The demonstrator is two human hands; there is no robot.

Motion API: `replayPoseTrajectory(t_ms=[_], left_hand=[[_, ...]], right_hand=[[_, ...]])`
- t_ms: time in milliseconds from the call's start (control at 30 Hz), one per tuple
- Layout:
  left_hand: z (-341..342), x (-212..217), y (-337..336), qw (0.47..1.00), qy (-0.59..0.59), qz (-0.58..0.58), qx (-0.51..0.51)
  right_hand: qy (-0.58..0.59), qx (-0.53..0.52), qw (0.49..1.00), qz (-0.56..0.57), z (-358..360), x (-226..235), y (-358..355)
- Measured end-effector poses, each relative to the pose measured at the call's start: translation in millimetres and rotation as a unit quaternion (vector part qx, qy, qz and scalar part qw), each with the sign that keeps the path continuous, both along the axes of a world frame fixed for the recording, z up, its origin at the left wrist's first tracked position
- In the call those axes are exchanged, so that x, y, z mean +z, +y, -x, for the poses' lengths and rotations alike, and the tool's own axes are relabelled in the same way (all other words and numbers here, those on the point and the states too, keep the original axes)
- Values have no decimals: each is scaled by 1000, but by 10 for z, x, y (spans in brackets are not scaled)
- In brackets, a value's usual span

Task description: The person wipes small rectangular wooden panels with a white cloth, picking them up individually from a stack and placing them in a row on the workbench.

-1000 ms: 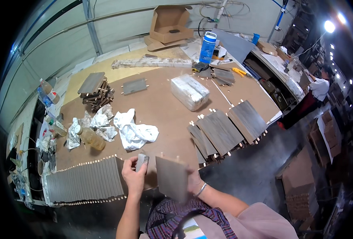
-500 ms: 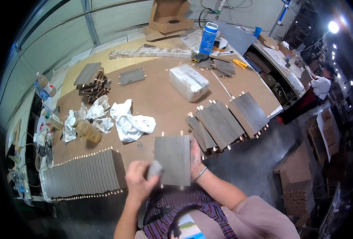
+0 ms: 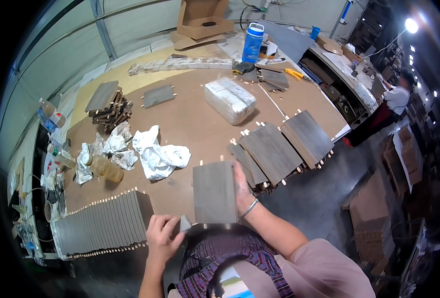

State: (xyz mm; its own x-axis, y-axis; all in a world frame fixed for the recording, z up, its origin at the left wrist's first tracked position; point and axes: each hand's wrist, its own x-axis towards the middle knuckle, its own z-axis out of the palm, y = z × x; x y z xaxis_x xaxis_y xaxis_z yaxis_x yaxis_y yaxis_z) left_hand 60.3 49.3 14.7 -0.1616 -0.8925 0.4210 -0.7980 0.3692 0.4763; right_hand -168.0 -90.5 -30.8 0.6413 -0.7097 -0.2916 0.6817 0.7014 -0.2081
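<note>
My right hand (image 3: 241,187) grips the right edge of a grey wooden panel (image 3: 214,192), which has pale dowels sticking out of its far end. The panel is held up in front of my body, its broad face showing. Just left of the panel's near corner, my left hand (image 3: 161,235) pinches a small grey block (image 3: 185,223), apart from the panel. A long row of similar grey panels (image 3: 103,223) stands on edge to the left, dowels along its top and bottom. Beyond my right hand lie stacks of dowelled panels (image 3: 271,151).
White crumpled cloth (image 3: 156,154) and a bottle of yellowish liquid (image 3: 106,169) sit on the brown-covered table. Farther back are a white wrapped block (image 3: 231,101), a panel pile (image 3: 105,102), a blue bottle (image 3: 252,43) and an open cardboard box (image 3: 205,22). Another person (image 3: 396,97) stands far right.
My left hand has drawn the small block off the panel, moving down and left. The panel stays in my right hand, tilted slightly differently. The whole view has shifted a little.
</note>
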Motion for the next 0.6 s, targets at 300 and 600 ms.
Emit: replayPoseTrajectory(t_ms=[300, 600], left_hand=[[574, 315, -520, 988, 49, 65, -129], [438, 292, -514, 993, 86, 79, -13]], right_hand=[[61, 80, 995, 11, -319, 21, 229], [85, 75, 993, -7, -442, -49, 352]])
